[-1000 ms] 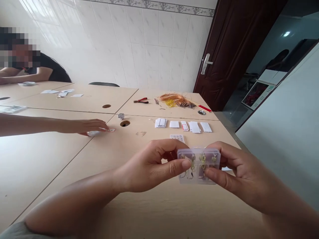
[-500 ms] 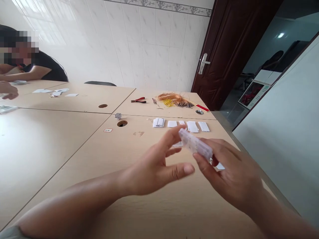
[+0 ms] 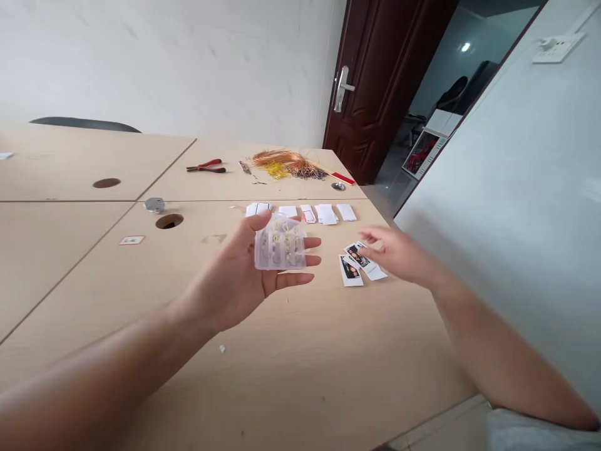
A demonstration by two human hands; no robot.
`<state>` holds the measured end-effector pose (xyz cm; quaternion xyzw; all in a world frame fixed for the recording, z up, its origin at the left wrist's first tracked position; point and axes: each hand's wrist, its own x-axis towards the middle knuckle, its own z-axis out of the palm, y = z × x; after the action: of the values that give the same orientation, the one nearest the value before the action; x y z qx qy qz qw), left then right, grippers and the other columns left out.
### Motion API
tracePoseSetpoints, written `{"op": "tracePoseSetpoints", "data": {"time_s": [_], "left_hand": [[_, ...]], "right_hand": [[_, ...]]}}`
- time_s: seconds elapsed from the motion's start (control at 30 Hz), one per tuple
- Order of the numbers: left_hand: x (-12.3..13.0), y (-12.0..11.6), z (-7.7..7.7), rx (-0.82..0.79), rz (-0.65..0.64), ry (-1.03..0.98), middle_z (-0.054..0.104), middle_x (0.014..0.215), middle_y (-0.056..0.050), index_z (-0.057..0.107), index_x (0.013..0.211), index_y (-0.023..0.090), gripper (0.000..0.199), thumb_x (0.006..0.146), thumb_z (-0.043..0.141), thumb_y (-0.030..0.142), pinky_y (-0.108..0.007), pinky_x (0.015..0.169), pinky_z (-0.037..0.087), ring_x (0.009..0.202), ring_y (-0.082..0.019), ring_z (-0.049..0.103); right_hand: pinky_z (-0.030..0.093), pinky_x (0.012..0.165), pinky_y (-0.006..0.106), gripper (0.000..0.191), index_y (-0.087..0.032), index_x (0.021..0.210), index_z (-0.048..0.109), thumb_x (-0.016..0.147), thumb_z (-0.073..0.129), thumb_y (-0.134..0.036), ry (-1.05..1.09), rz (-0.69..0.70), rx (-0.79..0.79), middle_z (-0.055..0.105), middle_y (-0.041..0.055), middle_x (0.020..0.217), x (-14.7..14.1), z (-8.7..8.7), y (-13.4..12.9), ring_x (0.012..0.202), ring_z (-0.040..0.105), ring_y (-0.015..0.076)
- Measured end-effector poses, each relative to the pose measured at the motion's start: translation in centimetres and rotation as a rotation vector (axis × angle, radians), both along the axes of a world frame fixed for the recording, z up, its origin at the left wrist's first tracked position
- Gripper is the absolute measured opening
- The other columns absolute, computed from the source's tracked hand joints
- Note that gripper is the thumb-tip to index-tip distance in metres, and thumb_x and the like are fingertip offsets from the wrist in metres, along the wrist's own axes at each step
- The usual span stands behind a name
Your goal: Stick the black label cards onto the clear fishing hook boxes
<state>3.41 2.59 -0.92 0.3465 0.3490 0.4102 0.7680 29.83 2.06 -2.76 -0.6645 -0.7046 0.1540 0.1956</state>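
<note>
My left hand (image 3: 235, 275) holds a small clear plastic compartment box (image 3: 280, 243), thumb on its upper edge and fingers spread beneath it. Rows of small pale yellowish and clear pieces show inside the box, too small to name. My right hand (image 3: 399, 254) is over a few printed cards (image 3: 351, 270) with dark pictures, which lie overlapping on the table. Thumb and forefinger are apart there, with nothing visible between them. I cannot tell whether the fingertips touch the cards. Behind the box, several stacks of white cards (image 3: 326, 214) lie in a row.
Red-and-black pliers (image 3: 206, 166) lie farther back, beside a bundle of copper-coloured wires (image 3: 282, 158) and yellow strands (image 3: 276, 170). A grey lump (image 3: 154, 205) sits near a cable hole (image 3: 169, 222). One red-edged label (image 3: 132, 240) lies left. The wall (image 3: 498, 188) borders the right side.
The plastic box has passed from my right hand to my left. My right hand has let go and moved to the printed cards. The view has swung right, taking the other person out of sight.
</note>
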Motion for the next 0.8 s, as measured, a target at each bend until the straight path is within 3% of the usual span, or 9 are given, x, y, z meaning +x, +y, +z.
{"op": "tracePoseSetpoints", "data": {"time_s": [0.13,0.3,0.5,0.8], "left_hand": [[-0.1,-0.4,0.5,-0.018,0.026,-0.003,0.081,0.105,-0.018,0.065,0.118,0.014,0.040,0.104,0.040,0.042,-0.034,0.065,0.068,0.081,-0.026,0.079],[-0.1,-0.9,0.6,-0.008,0.066,-0.006,0.081,0.101,-0.016,0.065,0.123,0.015,0.038,0.103,0.044,0.040,-0.034,0.068,0.069,0.085,-0.026,0.080],[-0.2,-1.2,0.7,-0.012,0.047,0.005,0.080,0.112,-0.017,0.065,0.124,0.015,0.035,0.101,0.048,0.036,-0.035,0.070,0.070,0.094,-0.029,0.080],[-0.1,-1.5,0.7,0.014,0.025,0.035,0.080,0.113,-0.015,0.064,0.127,0.016,0.035,0.101,0.048,0.033,-0.036,0.072,0.070,0.097,-0.029,0.079]], "right_hand": [[0.053,0.103,0.051,0.029,-0.020,0.124,0.066,0.097,0.066,-0.032,-0.088,-0.047,-0.100,0.064,0.0099,0.136,1.1,-3.6,0.2,0.121,0.064,0.0254],[0.054,0.101,0.050,0.032,-0.021,0.128,0.064,0.099,0.064,-0.035,-0.103,-0.114,-0.108,0.062,0.0101,0.137,2.0,-5.9,0.7,0.119,0.064,0.0253],[0.056,0.097,0.048,0.032,-0.020,0.126,0.064,0.098,0.064,-0.035,-0.037,-0.121,-0.128,0.065,0.0096,0.132,1.9,-6.4,0.8,0.114,0.066,0.0241],[0.057,0.096,0.047,0.031,-0.019,0.126,0.064,0.098,0.065,-0.035,0.088,-0.193,-0.180,0.065,0.0095,0.131,1.5,-6.2,0.5,0.113,0.066,0.0238]]}}
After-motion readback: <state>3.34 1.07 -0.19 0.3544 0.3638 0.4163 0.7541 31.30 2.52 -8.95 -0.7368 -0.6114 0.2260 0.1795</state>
